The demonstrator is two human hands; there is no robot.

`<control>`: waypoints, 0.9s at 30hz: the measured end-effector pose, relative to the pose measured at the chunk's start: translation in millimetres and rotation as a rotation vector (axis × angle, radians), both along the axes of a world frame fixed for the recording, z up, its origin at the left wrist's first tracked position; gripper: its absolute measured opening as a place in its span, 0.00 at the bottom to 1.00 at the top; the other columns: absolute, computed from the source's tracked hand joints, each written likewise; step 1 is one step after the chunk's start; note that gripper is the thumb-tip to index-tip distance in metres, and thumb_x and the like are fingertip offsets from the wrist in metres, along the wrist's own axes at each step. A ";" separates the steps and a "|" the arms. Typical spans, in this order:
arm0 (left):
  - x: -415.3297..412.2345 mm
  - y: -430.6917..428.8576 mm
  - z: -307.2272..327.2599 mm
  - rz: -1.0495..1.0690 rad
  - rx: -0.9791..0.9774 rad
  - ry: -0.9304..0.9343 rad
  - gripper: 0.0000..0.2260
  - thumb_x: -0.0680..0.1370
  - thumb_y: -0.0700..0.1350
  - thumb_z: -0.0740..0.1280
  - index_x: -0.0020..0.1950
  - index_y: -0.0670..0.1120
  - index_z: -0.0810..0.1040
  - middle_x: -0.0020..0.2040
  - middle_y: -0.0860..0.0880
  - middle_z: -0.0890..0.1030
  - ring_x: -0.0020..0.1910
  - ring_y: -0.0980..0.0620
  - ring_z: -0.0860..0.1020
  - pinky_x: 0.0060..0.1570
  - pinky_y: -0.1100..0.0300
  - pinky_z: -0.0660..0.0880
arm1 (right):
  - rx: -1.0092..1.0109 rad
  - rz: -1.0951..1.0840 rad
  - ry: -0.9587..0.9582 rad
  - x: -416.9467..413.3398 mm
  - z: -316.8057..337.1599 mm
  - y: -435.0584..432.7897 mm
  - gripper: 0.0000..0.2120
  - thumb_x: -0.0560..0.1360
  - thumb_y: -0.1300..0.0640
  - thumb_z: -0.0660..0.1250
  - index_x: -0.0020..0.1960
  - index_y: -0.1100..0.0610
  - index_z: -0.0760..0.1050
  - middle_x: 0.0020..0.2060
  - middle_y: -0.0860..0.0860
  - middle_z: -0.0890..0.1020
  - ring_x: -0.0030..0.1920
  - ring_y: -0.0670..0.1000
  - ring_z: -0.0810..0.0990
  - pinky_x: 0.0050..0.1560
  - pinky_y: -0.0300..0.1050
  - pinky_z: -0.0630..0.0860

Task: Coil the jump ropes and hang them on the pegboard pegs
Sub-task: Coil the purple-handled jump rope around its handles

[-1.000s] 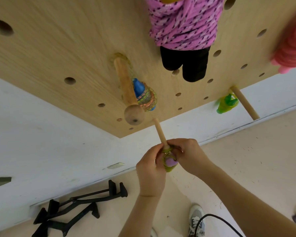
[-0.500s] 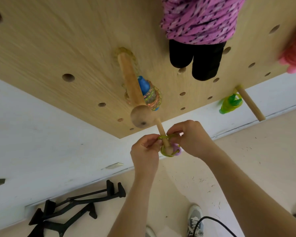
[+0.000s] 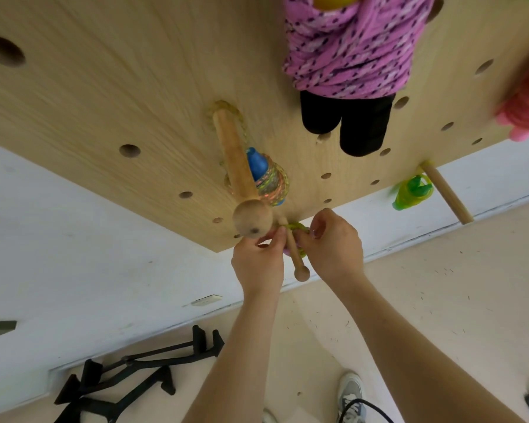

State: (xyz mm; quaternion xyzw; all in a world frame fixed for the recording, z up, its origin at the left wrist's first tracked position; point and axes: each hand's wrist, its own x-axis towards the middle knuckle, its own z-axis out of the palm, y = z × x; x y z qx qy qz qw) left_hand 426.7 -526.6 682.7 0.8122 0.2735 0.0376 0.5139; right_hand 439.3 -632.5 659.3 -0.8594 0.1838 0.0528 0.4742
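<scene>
— Where was the rope?

— The yellow-green jump rope (image 3: 298, 228) was looped around the small peg (image 3: 297, 261) at the lower edge of the pegboard (image 3: 104, 102). It sat close to the board, and the peg's rounded knob stuck out past it.

— How did it look?

— It was a tight little coil of thin, bright cord. Fingers hid most of it.

— And the hands?

— The left hand (image 3: 258, 261) pinched the coil with thumb and fingertips on the left side of the peg. The right hand (image 3: 333, 242) had its fingers curled round the coil on the other side. Both were grasping it.

— What else hung there?

— A multicoloured rope (image 3: 269, 181) with a blue handle hung on the thick peg (image 3: 235, 166) just above. A pink speckled rope (image 3: 348, 50) with black handles hung by the top edge. A green rope (image 3: 413, 192) hung beside a plain peg (image 3: 446, 193) toward the lower right corner.
</scene>
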 end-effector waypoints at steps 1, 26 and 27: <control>3.1 -2.8 2.1 0.014 0.019 -0.005 0.09 0.74 0.50 0.71 0.34 0.51 0.80 0.28 0.56 0.82 0.35 0.61 0.80 0.42 0.63 0.75 | 0.057 -0.006 0.040 0.4 1.8 1.1 0.11 0.70 0.50 0.70 0.40 0.54 0.70 0.35 0.49 0.78 0.37 0.51 0.76 0.33 0.43 0.68; -47.5 5.1 22.6 -0.366 0.066 0.132 0.13 0.75 0.36 0.67 0.45 0.56 0.83 0.42 0.59 0.84 0.44 0.62 0.81 0.47 0.66 0.77 | 1.148 -0.304 0.342 -66.1 15.8 -1.3 0.06 0.74 0.67 0.68 0.48 0.69 0.81 0.38 0.60 0.81 0.37 0.53 0.76 0.45 0.44 0.77; -43.4 7.2 23.4 -0.361 0.033 0.138 0.11 0.75 0.39 0.68 0.44 0.56 0.82 0.42 0.59 0.84 0.44 0.61 0.82 0.49 0.62 0.78 | 1.179 -0.321 0.348 -66.1 13.7 -0.7 0.06 0.75 0.67 0.68 0.49 0.69 0.81 0.38 0.59 0.81 0.37 0.53 0.76 0.45 0.44 0.77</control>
